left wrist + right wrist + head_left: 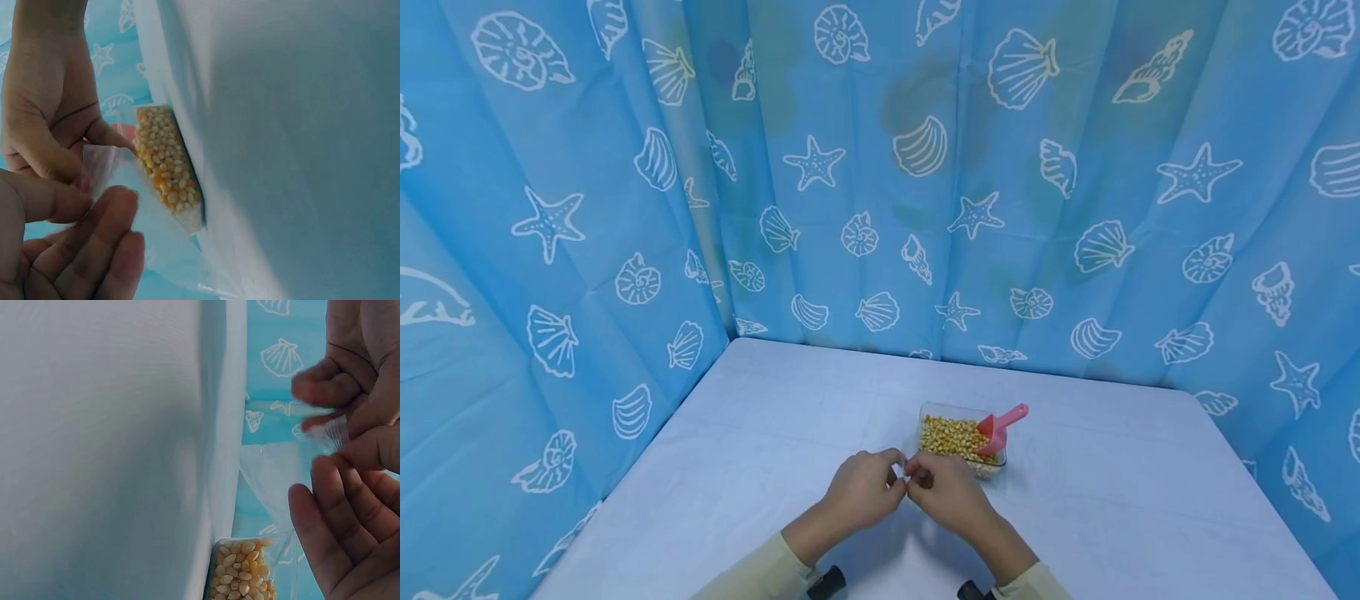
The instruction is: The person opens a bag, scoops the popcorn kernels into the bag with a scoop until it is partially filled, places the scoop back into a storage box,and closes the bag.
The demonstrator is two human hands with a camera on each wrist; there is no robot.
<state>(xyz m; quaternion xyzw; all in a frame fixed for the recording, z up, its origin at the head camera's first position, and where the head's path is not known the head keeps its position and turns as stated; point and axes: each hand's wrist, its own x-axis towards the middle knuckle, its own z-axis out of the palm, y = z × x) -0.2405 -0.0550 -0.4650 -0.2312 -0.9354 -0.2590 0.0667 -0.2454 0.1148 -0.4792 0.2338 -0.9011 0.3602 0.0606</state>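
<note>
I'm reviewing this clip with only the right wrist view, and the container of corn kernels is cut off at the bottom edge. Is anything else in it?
Observer: Yes. The head view shows a pink scoop in the container, resting among the corn kernels with its handle sticking up past the rim.

Operator: Thanks. I do see a clear plastic bag being pinched. Where is that happening relative to the container?

Observer: On the person's side of it. In the head view, the left hand and right hand meet just in front of the container, and the right hand hides part of its near side.
</note>
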